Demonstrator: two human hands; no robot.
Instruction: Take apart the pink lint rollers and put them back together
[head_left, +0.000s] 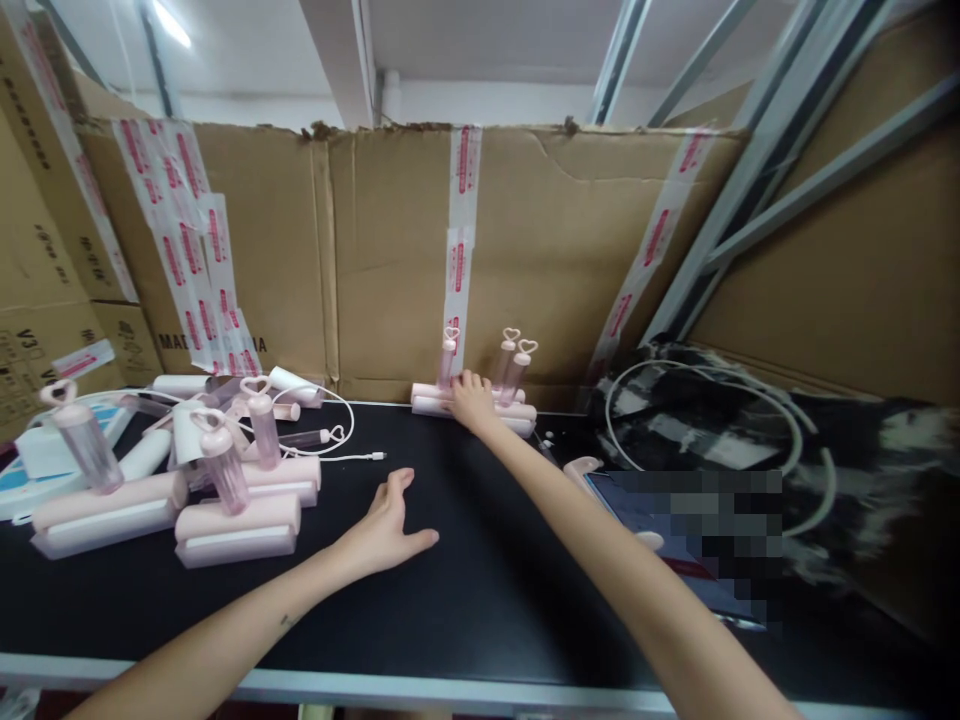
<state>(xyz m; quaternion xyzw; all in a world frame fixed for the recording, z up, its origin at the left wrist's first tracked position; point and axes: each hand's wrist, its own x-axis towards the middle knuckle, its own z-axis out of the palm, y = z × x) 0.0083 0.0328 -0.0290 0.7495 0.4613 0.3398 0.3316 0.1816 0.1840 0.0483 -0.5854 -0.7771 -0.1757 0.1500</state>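
My right hand reaches to the back of the black table, fingers curled down over a pink lint roller. That roller stands upright in a small group against the cardboard, each clear handle topped by a heart-shaped ring. What lies under my palm is hidden. My left hand hovers over the table's middle, empty, thumb and fingers apart. To its left, several more pink lint rollers stand upright, among them a front one, one behind it and one farther left.
A white cable lies among white rolls and loose parts at the back left. On the right, a phone or tablet, partly blurred out, lies by a looped white tube. Cardboard walls and a metal frame enclose the table.
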